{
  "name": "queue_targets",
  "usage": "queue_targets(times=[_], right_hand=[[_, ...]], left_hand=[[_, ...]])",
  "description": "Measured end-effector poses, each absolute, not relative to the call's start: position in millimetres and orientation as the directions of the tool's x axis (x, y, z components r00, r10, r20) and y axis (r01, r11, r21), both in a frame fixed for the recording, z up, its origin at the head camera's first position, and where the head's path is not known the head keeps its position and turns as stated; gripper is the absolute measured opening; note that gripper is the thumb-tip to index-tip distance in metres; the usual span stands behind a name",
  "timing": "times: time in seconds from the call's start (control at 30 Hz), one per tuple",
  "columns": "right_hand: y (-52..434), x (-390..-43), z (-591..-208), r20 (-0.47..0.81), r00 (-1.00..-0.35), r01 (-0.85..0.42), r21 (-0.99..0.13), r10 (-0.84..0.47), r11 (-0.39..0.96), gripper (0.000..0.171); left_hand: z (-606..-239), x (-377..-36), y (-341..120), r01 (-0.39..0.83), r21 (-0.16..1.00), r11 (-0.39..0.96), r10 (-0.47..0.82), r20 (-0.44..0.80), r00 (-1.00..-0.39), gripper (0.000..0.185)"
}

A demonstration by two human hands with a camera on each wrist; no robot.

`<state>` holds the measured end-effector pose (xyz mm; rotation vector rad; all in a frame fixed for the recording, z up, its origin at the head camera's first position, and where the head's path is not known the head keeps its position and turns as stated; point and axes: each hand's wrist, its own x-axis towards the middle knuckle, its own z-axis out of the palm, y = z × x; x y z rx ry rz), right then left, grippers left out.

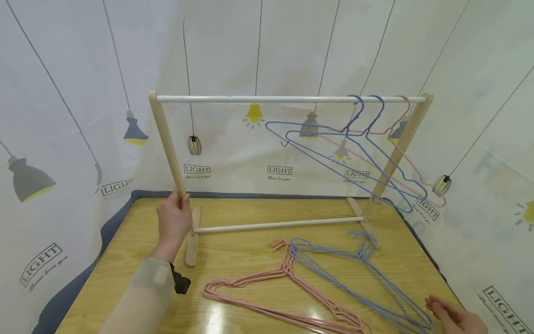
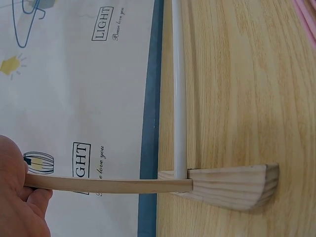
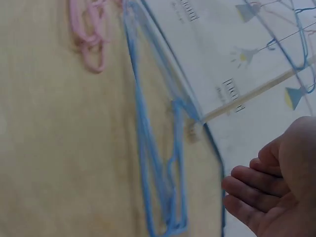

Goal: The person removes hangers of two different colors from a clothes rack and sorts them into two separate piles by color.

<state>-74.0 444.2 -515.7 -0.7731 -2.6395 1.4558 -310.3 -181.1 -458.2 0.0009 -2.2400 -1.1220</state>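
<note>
My left hand (image 1: 173, 222) grips the lower part of the left wooden post (image 1: 167, 139) of a small clothes rack; in the left wrist view the left hand (image 2: 17, 197) closes round that post (image 2: 108, 184) above its wooden foot (image 2: 232, 185). Two blue wire hangers (image 1: 362, 107) and a pink one (image 1: 406, 104) hang at the right end of the white top rail (image 1: 271, 99). A pile of blue hangers (image 1: 366, 250) and a pile of pink hangers (image 1: 288, 269) lie on the table. My right hand (image 1: 452, 317) hovers with relaxed fingers just right of the blue pile (image 3: 158, 173), holding nothing.
The wooden table (image 1: 233, 250) has a dark blue edge and is enclosed by white curtains printed with lamps. A white lower rail (image 1: 275, 225) joins the rack's two feet. The pink hooks (image 3: 91, 39) lie beside the blue ones.
</note>
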Motion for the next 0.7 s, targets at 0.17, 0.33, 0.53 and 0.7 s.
queue_targets(times=[0.17,0.33,0.53,0.7], right_hand=[[422,-85,-478,0.016,-0.847,0.285,-0.829,0.531,0.48,0.038],[412,-104,-440,0.278,-0.838,0.034,-0.833,0.47,0.552,0.038],[402,-139,-407,0.443,-0.762,-0.148,-0.829,0.473,0.539,0.039],[396,-167,-397,0.544,-0.706,-0.255,-0.793,0.454,0.553,0.042]], left_hand=[[-458,-309,-183,0.259,0.723,0.641,-0.266,0.525,-0.808,0.016],[-458,-309,-184,0.247,0.733,0.633,-0.271,0.509,-0.817,0.017],[-458,-309,-184,0.251,0.73,0.636,-0.267,0.513,-0.816,0.018],[-458,-310,-182,0.252,0.733,0.632,-0.267,0.512,-0.817,0.016]])
